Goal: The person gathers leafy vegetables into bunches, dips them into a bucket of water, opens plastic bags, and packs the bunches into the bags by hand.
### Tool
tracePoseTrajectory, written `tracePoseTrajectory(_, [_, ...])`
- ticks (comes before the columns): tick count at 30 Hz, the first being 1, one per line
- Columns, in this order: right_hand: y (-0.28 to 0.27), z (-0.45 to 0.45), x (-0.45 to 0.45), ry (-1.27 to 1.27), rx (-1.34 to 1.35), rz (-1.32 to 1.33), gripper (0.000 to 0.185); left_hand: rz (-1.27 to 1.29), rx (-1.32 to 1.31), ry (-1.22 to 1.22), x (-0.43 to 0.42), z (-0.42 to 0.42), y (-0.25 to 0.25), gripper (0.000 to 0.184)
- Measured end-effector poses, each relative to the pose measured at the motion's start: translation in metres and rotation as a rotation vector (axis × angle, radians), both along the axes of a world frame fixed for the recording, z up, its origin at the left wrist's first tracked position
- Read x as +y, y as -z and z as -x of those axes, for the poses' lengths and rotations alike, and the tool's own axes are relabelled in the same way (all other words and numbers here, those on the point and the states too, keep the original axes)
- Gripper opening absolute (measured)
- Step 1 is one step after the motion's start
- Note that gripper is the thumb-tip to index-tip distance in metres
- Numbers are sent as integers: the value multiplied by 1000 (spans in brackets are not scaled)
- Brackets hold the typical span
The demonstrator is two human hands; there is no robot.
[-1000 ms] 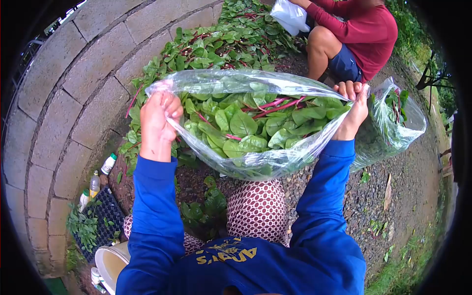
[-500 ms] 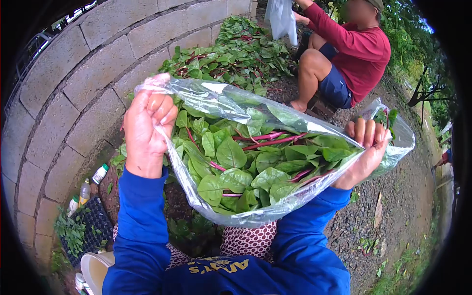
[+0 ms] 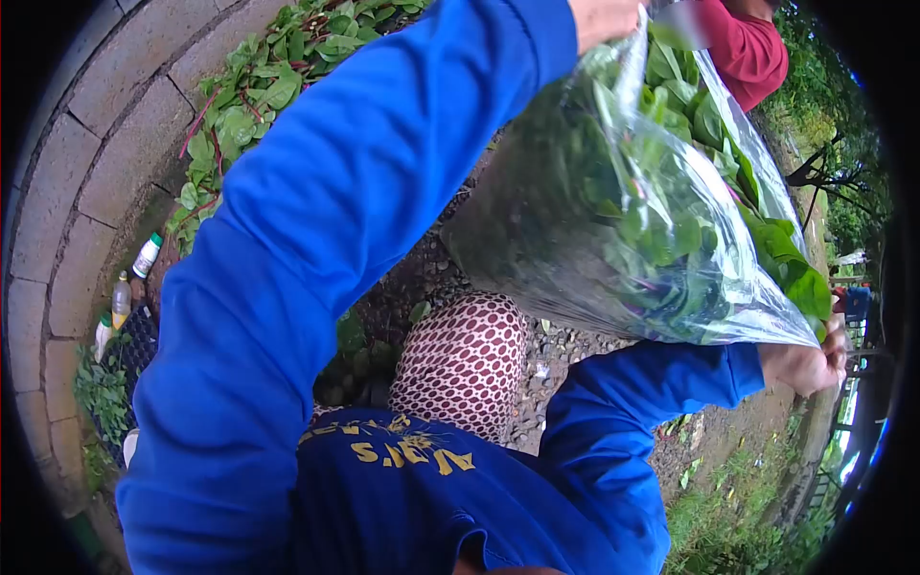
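Note:
A clear plastic bag [image 3: 575,278] full of leafy greens [image 3: 704,120] with some reddish stems hangs raised on my right side, its mouth turned to the right. At the top edge of the view, my left hand [image 3: 606,17] is closed on the bag's rim, partly cut off by the frame. My right hand [image 3: 810,364] grips the lower right corner of the rim, its fingers partly hidden behind the plastic. Leaves fill the opening between both hands.
Cut leafy stems [image 3: 259,105] lie heaped along a concrete block wall [image 3: 134,134]. Bottles [image 3: 146,255] and a dark crate [image 3: 142,335] stand at the left. Another person's red sleeve [image 3: 743,48] shows behind the bag. Gravel ground [image 3: 546,379] lies below.
The filled bag has swung up and to the right, from in front of me, its mouth now facing right. Both hands moved with it, still gripping the rim; my left arm now crosses the view.

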State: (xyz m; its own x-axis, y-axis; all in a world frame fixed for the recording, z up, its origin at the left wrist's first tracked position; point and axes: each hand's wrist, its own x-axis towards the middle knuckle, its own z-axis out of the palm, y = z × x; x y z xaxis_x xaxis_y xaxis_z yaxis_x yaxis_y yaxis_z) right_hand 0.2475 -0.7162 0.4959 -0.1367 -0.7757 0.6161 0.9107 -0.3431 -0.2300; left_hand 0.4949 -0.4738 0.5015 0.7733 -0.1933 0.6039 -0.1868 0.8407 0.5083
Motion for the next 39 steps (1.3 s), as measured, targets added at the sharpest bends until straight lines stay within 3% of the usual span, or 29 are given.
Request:
tracePoseTrajectory(2, [30,-16,-49,194,189,-67,15,-65,236,136,-19,9,25,13])
tracePoseTrajectory(3, [59,-23,-90,242,320,-64,15,-340,211,-86,-24,6,58,12])
tracePoseTrajectory(4, [87,-31,-100,258,398,-117,14,-617,183,-306,-28,3,90,25])
tracePoseTrajectory(5, [105,-40,-108,275,475,-171,14,-520,308,-155,-32,9,111,23])
tracePoseTrajectory(7, [116,-50,-127,436,621,-10,14,-508,389,-13,-21,17,129,30])
tracePoseTrajectory(8, [120,-39,-140,549,691,54,14,-762,402,-14,-1,37,118,46])
tracePoseTrajectory(10, [115,-38,-139,720,844,130,14,-727,315,-40,4,48,120,55])
tracePoseTrajectory(11, [112,-40,-125,574,788,56,14,-884,198,-23,11,60,115,72])
tracePoseTrajectory(12, [122,-44,-138,526,787,74,15,-902,149,-46,12,66,118,73])
tracePoseTrajectory(13, [118,-46,-126,381,706,-2,15,-967,137,-103,16,78,116,71])
tracePoseTrajectory(14, [122,-44,-122,528,820,139,16,-953,127,-117,21,80,125,70])
tracePoseTrajectory(15, [116,-39,-119,325,829,113,17,-880,89,-148,25,86,129,69])
tracePoseTrajectory(17, [116,-40,-125,-4,779,63,17,-994,181,-243,46,97,132,67])
tracePoseTrajectory(20, [114,-39,-123,-195,717,-37,19,-1007,144,-238,75,104,143,66])
tracePoseTrajectory(23, [111,-27,-135,-434,805,-136,34,-1117,139,-253,118,119,156,64])
tracePoseTrajectory(25, [94,-10,-126,-451,847,-9,40,-1239,139,-303,147,127,166,64])
tracePoseTrajectory(27, [63,7,-86,-162,788,187,42,-1298,101,-359,174,133,177,66])
tracePoseTrajectory(29, [22,26,-12,307,800,453,41,-1322,155,-393,194,139,180,64])
tracePoseTrajectory(32, [-6,26,74,331,600,747,38,-1322,208,-419,219,141,185,62])
tracePoseTrajectory(35, [4,-4,153,-124,623,843,31,-1332,190,-460,237,151,176,60])
tracePoseTrajectory(36, [10,-19,180,-322,743,838,34,-1342,178,-478,245,154,173,60])
tracePoseTrajectory(38, [45,-77,220,-796,844,690,43,-1356,157,-519,261,161,170,61])
tracePoseTrajectory(39, [67,-114,234,-1018,932,451,59,-1365,153,-539,271,165,169,61])
